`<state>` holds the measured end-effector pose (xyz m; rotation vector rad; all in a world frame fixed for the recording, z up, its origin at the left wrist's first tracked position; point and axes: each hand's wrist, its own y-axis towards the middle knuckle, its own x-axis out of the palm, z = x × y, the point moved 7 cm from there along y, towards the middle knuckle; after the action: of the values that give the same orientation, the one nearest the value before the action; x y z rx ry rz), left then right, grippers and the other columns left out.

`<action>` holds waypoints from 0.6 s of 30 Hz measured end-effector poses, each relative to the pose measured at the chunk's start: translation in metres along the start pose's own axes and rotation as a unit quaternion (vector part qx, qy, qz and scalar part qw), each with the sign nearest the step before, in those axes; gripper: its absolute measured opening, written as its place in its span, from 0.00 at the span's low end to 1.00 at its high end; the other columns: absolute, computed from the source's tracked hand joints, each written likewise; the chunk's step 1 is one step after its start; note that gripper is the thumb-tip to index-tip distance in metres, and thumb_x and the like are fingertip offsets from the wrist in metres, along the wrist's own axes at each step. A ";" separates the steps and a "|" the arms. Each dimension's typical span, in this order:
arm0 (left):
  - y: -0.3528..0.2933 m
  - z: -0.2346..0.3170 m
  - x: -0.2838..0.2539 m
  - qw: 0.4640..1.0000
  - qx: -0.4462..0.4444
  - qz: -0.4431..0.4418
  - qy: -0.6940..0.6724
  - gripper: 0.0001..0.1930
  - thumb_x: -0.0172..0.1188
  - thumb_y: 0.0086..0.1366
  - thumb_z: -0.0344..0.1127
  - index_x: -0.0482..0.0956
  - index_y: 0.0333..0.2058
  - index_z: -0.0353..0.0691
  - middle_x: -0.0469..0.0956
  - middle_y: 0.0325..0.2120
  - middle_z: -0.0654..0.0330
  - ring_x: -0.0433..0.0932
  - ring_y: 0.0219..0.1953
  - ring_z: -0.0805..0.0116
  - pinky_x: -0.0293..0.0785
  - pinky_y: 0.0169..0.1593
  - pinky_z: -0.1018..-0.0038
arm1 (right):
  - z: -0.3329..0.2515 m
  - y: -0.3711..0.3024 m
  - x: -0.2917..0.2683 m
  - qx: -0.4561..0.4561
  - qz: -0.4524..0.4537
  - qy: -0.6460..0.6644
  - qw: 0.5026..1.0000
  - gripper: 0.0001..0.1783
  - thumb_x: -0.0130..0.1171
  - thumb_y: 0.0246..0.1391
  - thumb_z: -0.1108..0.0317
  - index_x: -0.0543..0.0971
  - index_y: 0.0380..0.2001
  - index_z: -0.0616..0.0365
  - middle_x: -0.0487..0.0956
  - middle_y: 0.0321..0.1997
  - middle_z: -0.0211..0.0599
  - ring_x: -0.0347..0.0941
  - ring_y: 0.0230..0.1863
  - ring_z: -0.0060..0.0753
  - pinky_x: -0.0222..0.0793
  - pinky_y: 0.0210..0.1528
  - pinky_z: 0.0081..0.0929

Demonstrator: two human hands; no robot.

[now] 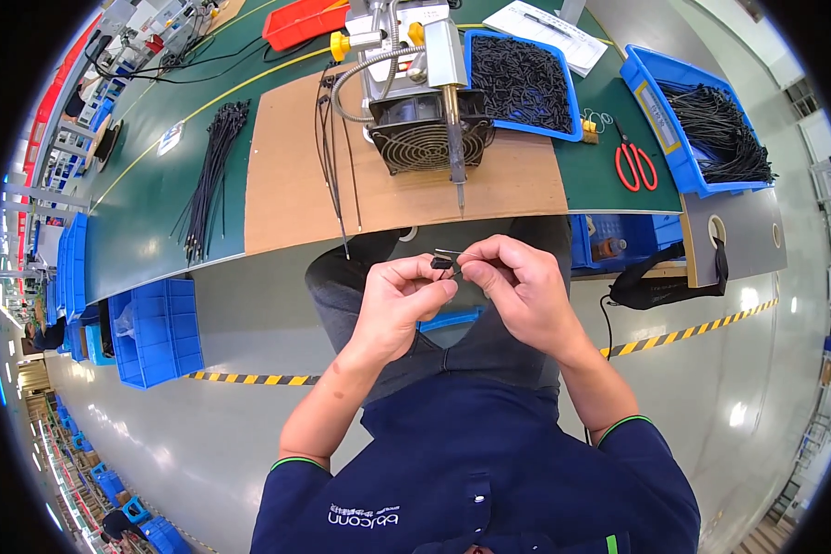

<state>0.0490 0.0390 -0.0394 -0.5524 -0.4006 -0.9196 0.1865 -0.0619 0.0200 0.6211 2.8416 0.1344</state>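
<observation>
Over my lap, just off the table's near edge, my left hand (406, 300) pinches a small black connector housing (442, 263) between thumb and fingertips. My right hand (517, 282) is closed in a pinch on a thin dark cable (448, 251) beside that housing. The fingertips of both hands almost meet, and they hide where the cable and the housing join. Above them, a soldering iron (456, 148) points downward from a bench machine (406, 46) with a round fan (429, 143).
Black cables (214, 157) lie bundled on the green mat; a few more (328, 138) cross the brown board (277, 185). One blue bin (572, 97) holds small black parts, another (651, 102) holds cables. Red-handled scissors (634, 166) lie between bins. A red tray (286, 37) sits far left.
</observation>
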 end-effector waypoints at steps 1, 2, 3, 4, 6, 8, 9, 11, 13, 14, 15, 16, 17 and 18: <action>0.000 0.001 0.001 1.000 0.002 0.000 0.004 0.05 0.68 0.67 0.18 0.87 0.39 0.32 0.79 0.36 0.69 0.66 0.26 0.86 0.54 0.27 0.81 | 0.000 0.000 0.000 -0.004 0.002 0.001 1.000 0.06 0.65 0.69 0.76 0.84 0.46 0.67 0.86 0.40 0.34 0.81 0.39 0.19 0.78 0.42 0.19; 0.000 0.001 0.001 1.000 0.005 0.000 0.008 0.05 0.68 0.66 0.18 0.87 0.39 0.32 0.79 0.36 0.69 0.66 0.26 0.86 0.55 0.27 0.81 | 0.000 0.000 0.000 -0.008 0.003 0.003 1.000 0.06 0.66 0.69 0.76 0.84 0.46 0.67 0.86 0.40 0.34 0.80 0.39 0.18 0.77 0.41 0.19; 0.000 0.001 0.000 1.000 0.005 0.001 0.008 0.05 0.68 0.66 0.18 0.87 0.39 0.32 0.79 0.36 0.69 0.66 0.26 0.86 0.55 0.27 0.81 | 0.001 0.000 0.000 -0.009 0.003 0.003 1.000 0.06 0.66 0.69 0.76 0.84 0.46 0.67 0.86 0.40 0.34 0.80 0.39 0.18 0.77 0.41 0.19; 0.001 0.000 -0.001 1.000 0.005 0.000 0.016 0.05 0.68 0.66 0.18 0.88 0.40 0.32 0.80 0.36 0.69 0.67 0.27 0.86 0.56 0.27 0.82 | 0.002 -0.001 0.001 -0.007 -0.001 -0.004 1.000 0.06 0.66 0.69 0.76 0.84 0.45 0.67 0.86 0.40 0.34 0.80 0.39 0.18 0.77 0.41 0.19; 0.001 -0.001 -0.001 1.000 0.005 -0.001 0.024 0.06 0.69 0.66 0.18 0.88 0.40 0.33 0.81 0.37 0.68 0.68 0.28 0.86 0.57 0.28 0.82 | 0.004 -0.001 0.002 -0.006 -0.005 -0.011 1.000 0.06 0.66 0.69 0.76 0.84 0.45 0.67 0.86 0.40 0.34 0.80 0.39 0.17 0.77 0.41 0.19; 0.001 0.001 0.000 0.998 0.013 0.002 0.059 0.06 0.69 0.66 0.19 0.89 0.41 0.33 0.83 0.40 0.67 0.72 0.31 0.85 0.64 0.31 0.83 | 0.006 -0.002 0.003 -0.013 -0.003 -0.007 1.000 0.07 0.67 0.69 0.75 0.84 0.46 0.67 0.86 0.39 0.33 0.78 0.36 0.16 0.75 0.39 0.18; 0.001 0.001 0.001 0.998 0.013 0.002 0.059 0.06 0.69 0.66 0.19 0.89 0.41 0.33 0.83 0.40 0.67 0.72 0.31 0.85 0.64 0.31 0.83 | 0.005 -0.001 0.003 -0.013 -0.002 -0.007 1.000 0.07 0.67 0.69 0.75 0.84 0.46 0.67 0.86 0.39 0.33 0.78 0.36 0.16 0.75 0.39 0.18; 0.001 0.007 0.006 0.996 0.046 -0.011 0.079 0.06 0.69 0.67 0.20 0.89 0.42 0.32 0.83 0.41 0.65 0.75 0.34 0.84 0.69 0.35 0.83 | 0.000 -0.001 0.003 -0.025 -0.012 -0.020 0.999 0.08 0.67 0.69 0.75 0.84 0.47 0.67 0.84 0.36 0.30 0.73 0.32 0.13 0.71 0.35 0.17; 0.004 0.005 0.005 0.991 0.080 -0.015 0.108 0.05 0.70 0.67 0.20 0.89 0.41 0.32 0.84 0.41 0.64 0.75 0.34 0.84 0.71 0.36 0.83 | 0.003 -0.003 0.003 0.013 -0.005 0.055 0.998 0.08 0.68 0.67 0.74 0.84 0.46 0.67 0.81 0.33 0.30 0.71 0.30 0.14 0.69 0.33 0.18; 0.004 0.008 0.005 0.984 0.114 -0.018 0.138 0.04 0.70 0.67 0.21 0.89 0.40 0.31 0.84 0.41 0.64 0.76 0.35 0.84 0.72 0.37 0.83 | 0.008 -0.004 0.003 0.051 0.003 0.129 0.990 0.09 0.69 0.66 0.74 0.84 0.46 0.66 0.78 0.29 0.31 0.70 0.28 0.14 0.67 0.30 0.20; 0.003 0.008 0.004 0.984 0.115 -0.018 0.137 0.04 0.70 0.67 0.21 0.89 0.40 0.31 0.84 0.41 0.64 0.76 0.35 0.84 0.72 0.37 0.83 | 0.006 -0.004 0.001 0.050 0.002 0.128 0.990 0.09 0.69 0.66 0.74 0.84 0.46 0.66 0.78 0.29 0.31 0.70 0.28 0.14 0.67 0.30 0.20; 0.002 0.009 0.003 0.980 0.113 -0.016 0.165 0.03 0.70 0.67 0.22 0.89 0.39 0.30 0.84 0.41 0.64 0.75 0.34 0.84 0.71 0.36 0.83 | 0.005 -0.004 -0.004 0.055 0.016 0.135 0.989 0.09 0.70 0.65 0.73 0.85 0.45 0.66 0.73 0.26 0.26 0.65 0.27 0.12 0.63 0.29 0.19; 0.003 0.009 0.004 0.975 0.108 -0.016 0.192 0.03 0.71 0.67 0.22 0.89 0.38 0.30 0.84 0.41 0.63 0.75 0.33 0.84 0.70 0.35 0.82 | 0.006 -0.004 -0.008 0.062 0.031 0.141 0.988 0.10 0.71 0.63 0.72 0.85 0.44 0.67 0.69 0.24 0.22 0.61 0.26 0.09 0.60 0.27 0.18; 0.004 0.010 0.005 0.976 0.107 -0.016 0.191 0.03 0.71 0.67 0.22 0.89 0.38 0.30 0.84 0.41 0.63 0.75 0.33 0.84 0.70 0.35 0.82 | 0.006 -0.003 -0.008 0.064 0.033 0.141 0.987 0.10 0.71 0.63 0.72 0.85 0.44 0.67 0.69 0.24 0.22 0.61 0.26 0.09 0.60 0.27 0.18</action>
<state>0.0544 0.0434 -0.0301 -0.1647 -0.1561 -0.9764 0.1941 -0.0681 0.0150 0.7783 3.1225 0.0549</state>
